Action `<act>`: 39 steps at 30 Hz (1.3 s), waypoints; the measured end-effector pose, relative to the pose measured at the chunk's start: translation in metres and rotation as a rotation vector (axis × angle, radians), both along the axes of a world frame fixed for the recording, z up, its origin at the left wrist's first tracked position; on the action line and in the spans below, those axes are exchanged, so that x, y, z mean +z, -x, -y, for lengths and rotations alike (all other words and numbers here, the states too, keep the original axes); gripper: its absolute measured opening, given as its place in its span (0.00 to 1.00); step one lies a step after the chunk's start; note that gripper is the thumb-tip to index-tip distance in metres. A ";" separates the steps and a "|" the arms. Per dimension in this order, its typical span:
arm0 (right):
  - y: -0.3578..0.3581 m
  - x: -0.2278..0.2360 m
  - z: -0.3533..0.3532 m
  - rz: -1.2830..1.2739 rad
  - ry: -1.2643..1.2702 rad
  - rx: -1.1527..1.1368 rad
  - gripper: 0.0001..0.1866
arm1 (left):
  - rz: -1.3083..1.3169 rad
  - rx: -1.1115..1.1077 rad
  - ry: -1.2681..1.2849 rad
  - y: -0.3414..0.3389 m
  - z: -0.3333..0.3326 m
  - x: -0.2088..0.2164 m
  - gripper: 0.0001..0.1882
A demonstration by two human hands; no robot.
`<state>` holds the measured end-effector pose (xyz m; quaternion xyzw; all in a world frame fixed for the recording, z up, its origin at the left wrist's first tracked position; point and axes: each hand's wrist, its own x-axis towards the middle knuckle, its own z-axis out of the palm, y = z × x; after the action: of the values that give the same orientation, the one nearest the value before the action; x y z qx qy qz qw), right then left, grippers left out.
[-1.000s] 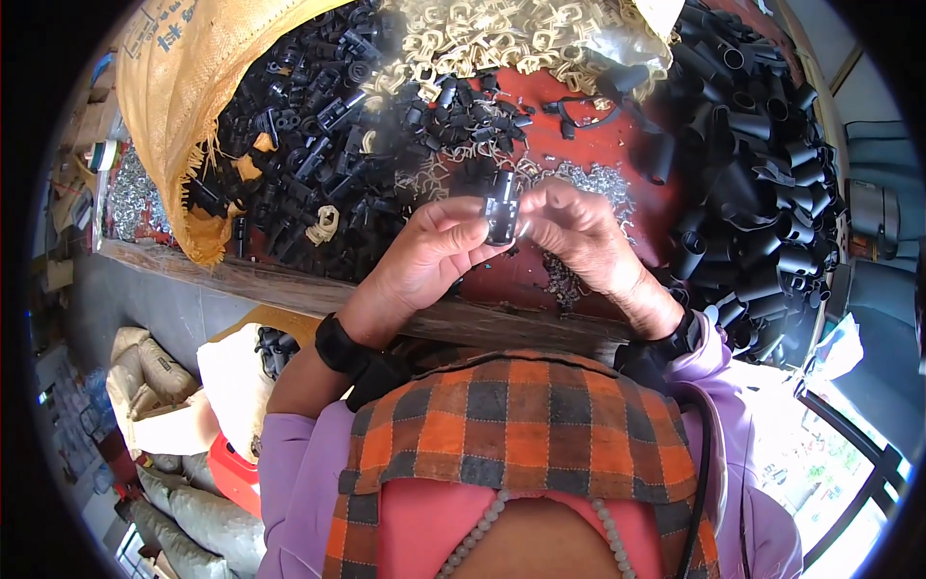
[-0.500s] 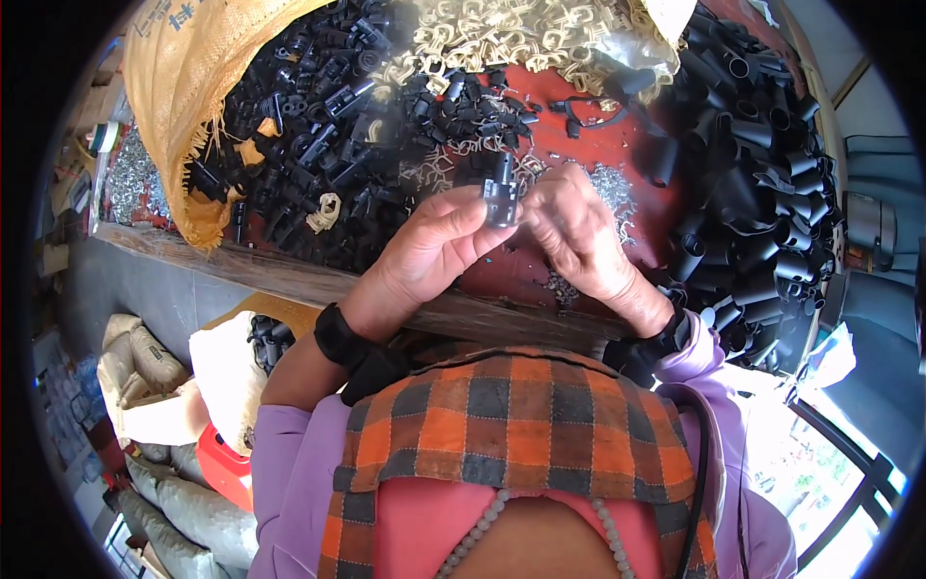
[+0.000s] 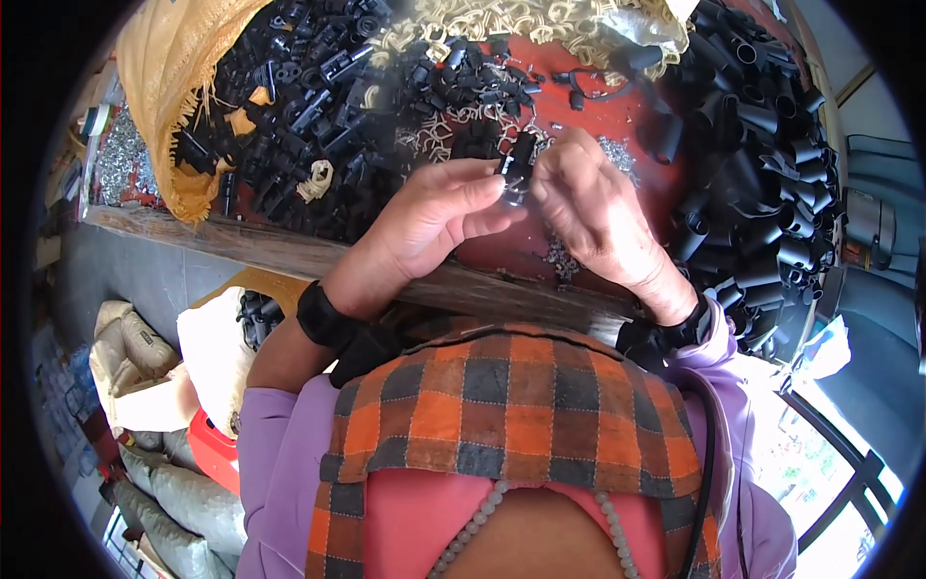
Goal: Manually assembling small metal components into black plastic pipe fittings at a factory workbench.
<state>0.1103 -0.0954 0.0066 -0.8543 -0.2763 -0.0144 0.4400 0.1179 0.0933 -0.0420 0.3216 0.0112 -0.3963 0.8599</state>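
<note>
My left hand (image 3: 431,214) pinches a small black cylindrical plastic part (image 3: 522,154) between thumb and fingers. The part tilts a little, and a shiny metal-looking piece shows at its lower end. Just right of it is my right hand (image 3: 603,212), fingers curled together close to the part; whatever they hold, if anything, is hidden. Beyond the hands lie thin wire clips (image 3: 424,138) and a heap of small black parts (image 3: 470,85). Near the table's front edge, small metal bits (image 3: 561,259) are gathered below my right hand.
Black plastic fittings (image 3: 299,101) fill the left side beside a yellow woven sack (image 3: 178,72). Cream plastic rings (image 3: 540,27) are heaped at the back. Black tubes (image 3: 762,174) crowd the right of the red tabletop (image 3: 603,111). A wooden edge (image 3: 241,249) runs along the front.
The black part has tipped, its upper end leaning right. My right hand has moved slightly right, its fingers drawn higher beside the part. My left hand still grips it.
</note>
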 end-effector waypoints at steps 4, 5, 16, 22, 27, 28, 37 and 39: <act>0.004 0.004 -0.006 0.095 0.158 -0.035 0.05 | -0.032 -0.004 -0.057 0.003 0.001 0.002 0.11; 0.006 0.005 -0.007 0.111 0.210 -0.051 0.06 | -0.063 0.012 -0.053 0.004 0.002 0.002 0.11; 0.011 -0.003 -0.017 0.294 0.467 -0.119 0.08 | -0.074 0.042 -0.213 0.003 0.005 0.005 0.14; 0.005 -0.004 -0.013 0.018 0.167 -0.096 0.07 | 0.033 0.029 -0.282 0.000 0.004 0.003 0.13; -0.003 -0.008 -0.006 -0.423 -0.025 -0.140 0.07 | 0.128 -0.031 -0.204 -0.003 -0.002 0.009 0.14; -0.008 -0.015 -0.002 -0.493 -0.129 -0.049 0.07 | 0.106 -0.038 -0.172 -0.003 -0.002 0.009 0.14; -0.103 -0.026 0.017 0.261 0.466 -0.132 0.02 | 0.075 0.006 -0.164 -0.011 -0.012 0.012 0.15; -0.117 -0.038 0.012 0.402 0.665 -0.206 0.02 | 0.092 0.010 -0.162 -0.011 -0.013 0.013 0.15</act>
<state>0.2274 -0.1075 -0.0311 -0.9536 -0.2593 -0.1349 0.0728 0.1292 0.1064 -0.0291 0.4077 0.0054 -0.3746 0.8327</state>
